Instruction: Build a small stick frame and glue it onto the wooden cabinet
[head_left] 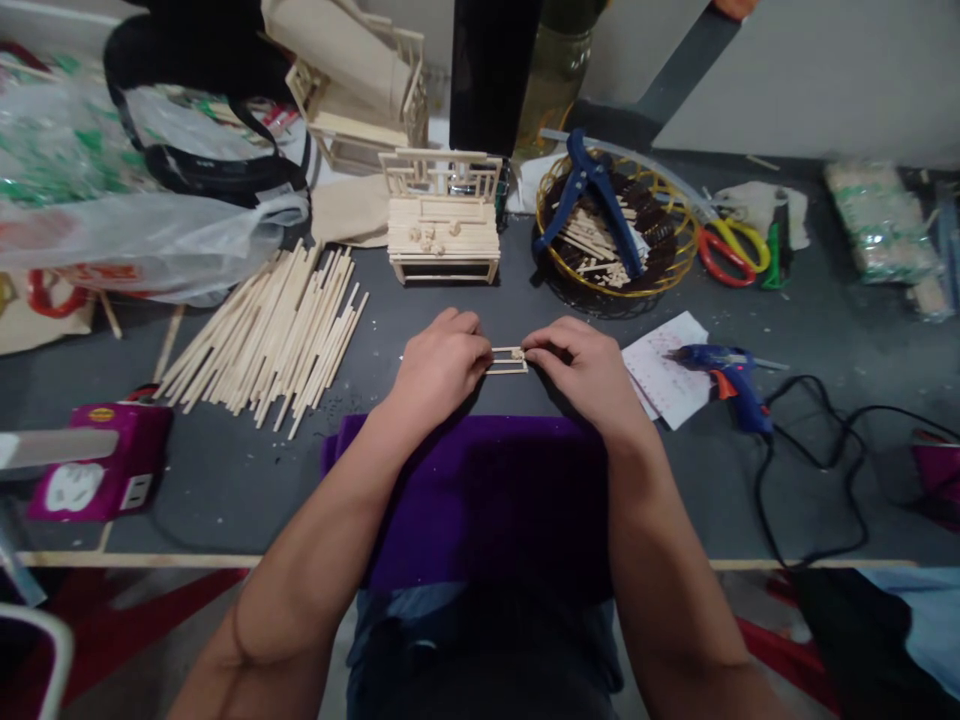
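Both my hands meet at the middle of the grey table (420, 310) on a small frame of thin wooden sticks (507, 361). My left hand (439, 368) is curled shut on the frame's left end. My right hand (581, 366) pinches the right end with its fingers closed. The frame lies flat, just above a purple cloth (480, 490) at the table's near edge. A finished small wooden bench model (442, 220) stands right behind the frame.
A pile of loose wooden sticks (270, 330) lies left. A wire basket (611, 225) with stick offcuts and blue cutters (592, 195) sits behind right. Red and yellow scissors (731, 250), a blue glue gun (724, 370) on paper and its black cable (817, 450) lie right. A plastic bag (112, 210) is at the far left.
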